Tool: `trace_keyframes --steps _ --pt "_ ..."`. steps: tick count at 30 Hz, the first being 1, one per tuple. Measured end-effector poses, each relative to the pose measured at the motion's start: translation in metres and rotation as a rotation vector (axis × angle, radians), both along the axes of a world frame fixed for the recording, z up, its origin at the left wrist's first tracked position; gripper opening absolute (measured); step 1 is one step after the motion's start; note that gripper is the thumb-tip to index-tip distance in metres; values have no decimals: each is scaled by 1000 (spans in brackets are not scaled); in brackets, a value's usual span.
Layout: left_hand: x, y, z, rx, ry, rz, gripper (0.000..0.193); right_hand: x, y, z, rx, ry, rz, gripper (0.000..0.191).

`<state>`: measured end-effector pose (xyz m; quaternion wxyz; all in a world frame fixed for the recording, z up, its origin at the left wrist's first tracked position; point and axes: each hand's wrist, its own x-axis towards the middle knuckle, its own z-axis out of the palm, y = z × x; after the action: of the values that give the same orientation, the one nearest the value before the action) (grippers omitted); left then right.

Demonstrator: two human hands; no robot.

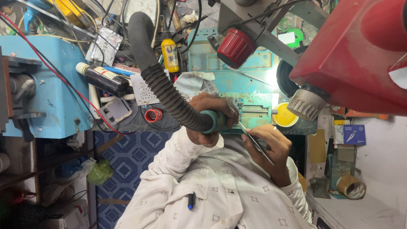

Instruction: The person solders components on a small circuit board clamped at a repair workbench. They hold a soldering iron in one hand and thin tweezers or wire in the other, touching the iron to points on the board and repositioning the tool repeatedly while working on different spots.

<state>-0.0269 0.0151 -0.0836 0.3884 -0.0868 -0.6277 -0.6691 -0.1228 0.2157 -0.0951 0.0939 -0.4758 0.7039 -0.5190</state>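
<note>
The head view looks down on a crowded repair bench point(140, 123), its dark patterned mat strewn with cables, a red round tin point(153, 115) and a perforated metal stencil point(143, 91). A blue metal machine point(46, 85) stands at the bench's left edge; a glossy red housing point(356, 55) with a knurled lens ring overhangs the right side.

Near the bench's middle lies a teal work plate point(254, 72), worn and scratched, with a green circuit board point(250, 111) clamped at its near edge, beside a yellow round pot point(284, 116).

The left hand point(214, 108) has its fingers wrapped tight round the teal handle of a hot-air tool point(214, 121), whose ribbed black hose point(163, 85) curves up and away. The right hand point(269, 142) pinches thin metal tweezers point(254, 142) between thumb and fingers, tips at the board's edge.

A black bottle point(106, 79) lies on its side towards the left edge; a yellow bottle point(170, 55) stands farther back.
</note>
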Motion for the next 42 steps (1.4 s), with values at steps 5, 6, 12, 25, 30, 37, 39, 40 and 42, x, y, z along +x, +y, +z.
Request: trace_keyframes --steps 5,6,12,25,30,37,39,40,42 --pt "1 0 1 -26 -11 11 70 -1 -1 1 -4 15 14 24" --pt "1 -1 0 -25 -12 11 70 -1 -2 1 -1 17 12 24" --pt "0 -2 -1 -22 3 -5 70 0 -2 2 7 18 7 24" --pt "1 -1 -1 -10 0 9 71 0 -1 3 6 8 10 24" --pt "0 0 0 6 3 9 71 0 -2 2 5 8 10 23" --pt "1 0 -1 2 -11 9 71 0 -1 2 8 13 16 23" --pt "1 0 -1 7 -13 5 71 0 -1 2 11 8 13 23" --pt "1 1 -1 9 -15 3 71 0 -1 2 13 5 11 23" --pt "1 -1 -1 7 -17 -2 71 0 -2 1 5 4 7 24"
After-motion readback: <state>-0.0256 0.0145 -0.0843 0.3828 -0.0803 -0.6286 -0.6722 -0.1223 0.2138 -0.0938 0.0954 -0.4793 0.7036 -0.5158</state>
